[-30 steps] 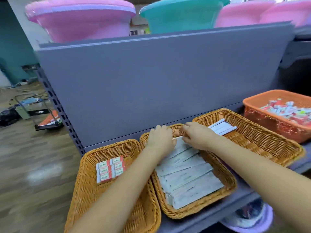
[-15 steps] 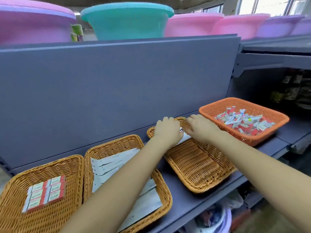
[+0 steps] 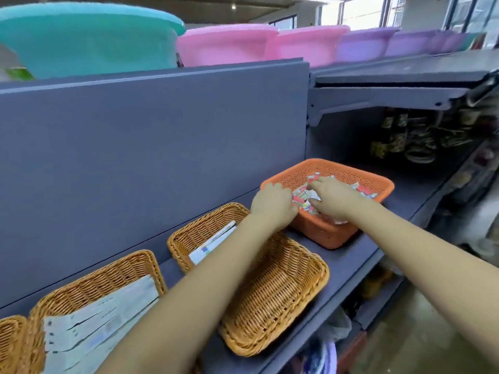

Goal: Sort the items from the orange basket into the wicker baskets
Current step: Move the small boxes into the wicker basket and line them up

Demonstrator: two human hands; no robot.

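The orange basket [image 3: 351,176] stands at the right end of the grey shelf, full of small red and white packets [image 3: 302,197]. Both my hands are inside it: my left hand [image 3: 272,203] at its near left corner, my right hand [image 3: 333,195] over the middle of the pile. Their fingers curl down among the packets, fingertips hidden. Just left of it the nearest wicker basket [image 3: 291,306] holds a few long white sachets [image 3: 213,242] at its back. A second wicker basket [image 3: 89,286] holds several long white sachets [image 3: 100,322]. Only a third wicker basket's [image 3: 10,336] edge shows.
A tall grey back panel [image 3: 151,147] rises behind the baskets. Teal, pink and purple plastic basins [image 3: 224,44] line the shelf above. Hanging goods [image 3: 421,136] fill the dark bay to the right. The shelf's front edge [image 3: 324,309] runs close to the baskets.
Both hands moved right, from the back of the right wicker basket into the orange basket. My view swung right, so the left wicker basket with red boxes is nearly out of frame.
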